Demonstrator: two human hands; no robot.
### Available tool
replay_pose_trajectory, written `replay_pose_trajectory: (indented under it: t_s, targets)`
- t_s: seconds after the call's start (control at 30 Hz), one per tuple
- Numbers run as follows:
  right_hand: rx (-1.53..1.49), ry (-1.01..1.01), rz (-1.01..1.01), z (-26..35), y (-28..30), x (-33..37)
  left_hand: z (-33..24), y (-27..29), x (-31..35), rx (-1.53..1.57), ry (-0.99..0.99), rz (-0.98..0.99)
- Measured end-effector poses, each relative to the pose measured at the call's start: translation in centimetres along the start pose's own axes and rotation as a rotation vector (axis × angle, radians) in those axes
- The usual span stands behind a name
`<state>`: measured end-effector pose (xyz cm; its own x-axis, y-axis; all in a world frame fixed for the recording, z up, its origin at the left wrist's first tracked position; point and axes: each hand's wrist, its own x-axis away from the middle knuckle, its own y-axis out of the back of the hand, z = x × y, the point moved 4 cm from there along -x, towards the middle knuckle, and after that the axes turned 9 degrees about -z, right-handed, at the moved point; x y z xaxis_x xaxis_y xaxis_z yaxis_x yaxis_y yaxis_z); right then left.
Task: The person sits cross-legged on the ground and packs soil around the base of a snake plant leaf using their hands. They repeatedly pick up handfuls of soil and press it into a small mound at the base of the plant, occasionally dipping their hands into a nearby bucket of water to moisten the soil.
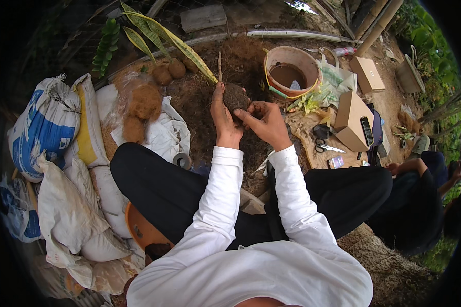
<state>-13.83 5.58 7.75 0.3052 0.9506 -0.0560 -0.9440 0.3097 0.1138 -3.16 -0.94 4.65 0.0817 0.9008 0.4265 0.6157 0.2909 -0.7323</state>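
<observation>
A dark, round soil ball (234,98) sits between my two hands above the bare dirt. My left hand (221,113) wraps its left side, thumb pointing up. With curled fingers, my right hand (265,123) grips its lower right edge. A long yellow-edged snake plant leaf (192,55) runs from the upper left down to the top of the ball; where it enters is partly hidden. A thin brown stick (219,66) stands just above my left thumb. Farther left, brown fibre-covered balls (162,75) lie beneath other snake plant leaves (147,30).
An orange-rimmed bucket (288,74) with muddy water stands at the right. Beyond are cardboard boxes (351,117), scissors (329,148) and a phone (367,130). Coconut fibre (144,102), a tape roll (182,160) and stuffed sacks (46,125) lie left. Another person (412,199) sits at far right.
</observation>
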Motion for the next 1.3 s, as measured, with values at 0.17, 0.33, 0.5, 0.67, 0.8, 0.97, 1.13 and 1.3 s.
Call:
replay_pose_trajectory:
  t_s: [0.17,0.33,0.5,0.67,0.8,0.97,1.13,1.3]
  targets:
    - [-0.068,-0.036,0.079,-0.3,0.1,-0.1,-0.7,0.0,0.9,-0.055,0.02,0.073]
    - [-0.082,-0.054,0.073,0.0,0.3,0.0,-1.3,0.1,1.2,-0.076,0.032,0.21]
    - [-0.307,0.2,-0.382,0.3,2.7,-1.2,-0.3,-0.2,1.8,-0.074,-0.006,0.285]
    - [-0.793,0.143,-0.186,-1.6,-0.7,-1.0,2.0,-1.3,2.7,-0.274,-0.328,0.187]
    - [-0.701,0.094,-0.367,-1.6,0.0,-0.3,1.3,-1.9,3.6,-0.545,-0.57,0.196]
    - [-0.901,-0.026,-0.338,-0.3,0.4,0.1,2.4,-2.6,5.3,-0.564,-0.626,0.211]
    - [-0.707,-0.022,-0.401,-1.5,0.5,-0.1,1.8,-3.1,5.8,-0.625,-0.739,0.225]
    - [-0.768,0.029,-0.522,-1.8,0.4,0.0,1.8,-3.2,5.8,-0.611,-0.848,0.207]
